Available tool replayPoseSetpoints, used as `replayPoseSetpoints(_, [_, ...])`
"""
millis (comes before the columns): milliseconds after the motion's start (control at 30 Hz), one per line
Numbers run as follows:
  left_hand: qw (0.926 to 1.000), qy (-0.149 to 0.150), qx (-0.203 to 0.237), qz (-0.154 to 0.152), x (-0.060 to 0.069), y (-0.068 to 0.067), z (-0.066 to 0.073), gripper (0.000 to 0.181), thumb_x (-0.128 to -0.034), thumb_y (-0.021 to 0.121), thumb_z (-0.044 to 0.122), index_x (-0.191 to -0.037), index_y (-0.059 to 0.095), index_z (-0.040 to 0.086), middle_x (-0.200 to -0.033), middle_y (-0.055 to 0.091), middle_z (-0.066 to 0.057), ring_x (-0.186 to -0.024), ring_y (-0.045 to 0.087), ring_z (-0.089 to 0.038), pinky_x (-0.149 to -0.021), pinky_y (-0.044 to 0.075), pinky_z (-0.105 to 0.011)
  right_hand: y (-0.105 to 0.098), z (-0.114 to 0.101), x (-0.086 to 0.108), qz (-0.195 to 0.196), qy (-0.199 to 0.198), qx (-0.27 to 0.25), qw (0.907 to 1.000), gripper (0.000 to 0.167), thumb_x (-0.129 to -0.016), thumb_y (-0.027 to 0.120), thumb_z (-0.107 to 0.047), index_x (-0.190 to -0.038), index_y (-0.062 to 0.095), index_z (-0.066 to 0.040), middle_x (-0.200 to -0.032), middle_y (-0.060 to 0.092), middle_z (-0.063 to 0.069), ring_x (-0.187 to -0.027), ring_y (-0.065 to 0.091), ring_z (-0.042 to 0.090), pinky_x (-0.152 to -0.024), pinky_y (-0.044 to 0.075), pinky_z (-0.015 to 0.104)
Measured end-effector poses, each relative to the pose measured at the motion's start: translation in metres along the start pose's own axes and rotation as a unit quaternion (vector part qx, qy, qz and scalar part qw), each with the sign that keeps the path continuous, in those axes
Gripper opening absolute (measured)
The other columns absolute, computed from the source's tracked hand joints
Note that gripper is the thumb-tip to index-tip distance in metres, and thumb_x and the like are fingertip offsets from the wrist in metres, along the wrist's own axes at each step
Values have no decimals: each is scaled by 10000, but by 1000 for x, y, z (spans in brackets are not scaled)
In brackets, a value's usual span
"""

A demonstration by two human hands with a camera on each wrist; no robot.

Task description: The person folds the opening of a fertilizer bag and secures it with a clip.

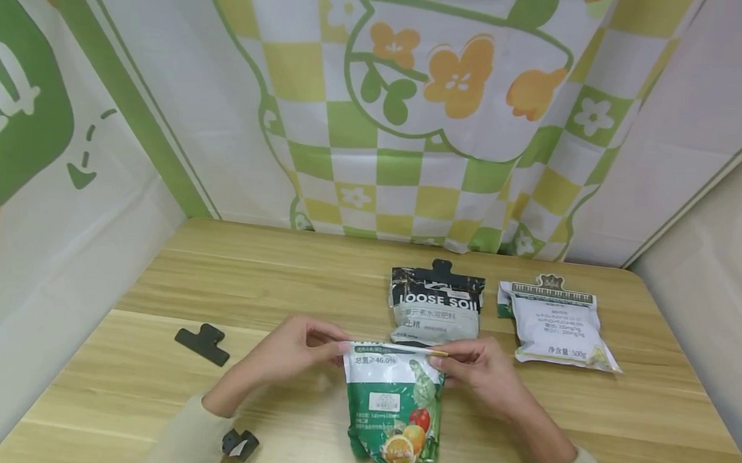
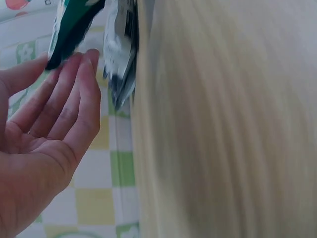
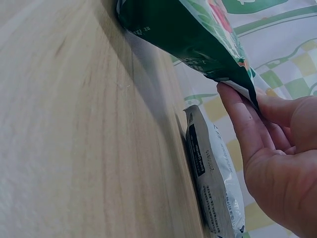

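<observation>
A green and white bag [image 1: 393, 400] printed with fruit and vegetables is held up in front of me by its top edge, which looks folded over. My left hand [image 1: 295, 350] pinches the top left corner between thumb and fingers. At the opposite corner my right hand [image 1: 483, 374] pinches the edge the same way. The left wrist view shows the left hand [image 2: 54, 119] with its thumb and fingertips at the bag's corner. In the right wrist view, the right hand [image 3: 277, 134] grips the dark green corner of the bag [image 3: 193, 44].
A black clip [image 1: 203, 343] lies on the wooden table [image 1: 268, 268] at the left. Behind the held bag is a black and grey LOOSE SOIL bag [image 1: 436, 312] with a black clip on top. Right of it lies a clipped white bag [image 1: 558, 325]. A patterned curtain [image 1: 400, 156] hangs behind.
</observation>
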State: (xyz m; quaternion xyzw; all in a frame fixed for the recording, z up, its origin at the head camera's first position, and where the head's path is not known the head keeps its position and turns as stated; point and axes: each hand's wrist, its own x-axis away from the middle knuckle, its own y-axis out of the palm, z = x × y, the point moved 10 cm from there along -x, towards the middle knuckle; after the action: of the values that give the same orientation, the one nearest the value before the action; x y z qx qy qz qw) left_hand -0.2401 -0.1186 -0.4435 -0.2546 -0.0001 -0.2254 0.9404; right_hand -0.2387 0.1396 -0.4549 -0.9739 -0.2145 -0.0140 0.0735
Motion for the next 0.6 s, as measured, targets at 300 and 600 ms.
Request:
replayPoseSetpoints(300, [9949,133,-727,690,23,-56,-3,254,-1035,678,313,-1167,765,113,-1110,756,15,-1066,687,-169,-901,597,-266,0,-1,0,6,86,121,9999,285,-929,747,-35,-1164,719,123,-1110,760,297,-811,784,106,-752,658,335])
replayPoseSetpoints(600, [9850,233,-1407,969,39,-87,-6,228,-1088,590,263,-1192,758,150,-1201,772,-21,-1100,728,-249,-903,602,-370,0,-4,1,26,82,223,9997,281,-929,760,-63,-1155,735,101,-1085,769,290,-796,775,102,-737,658,319])
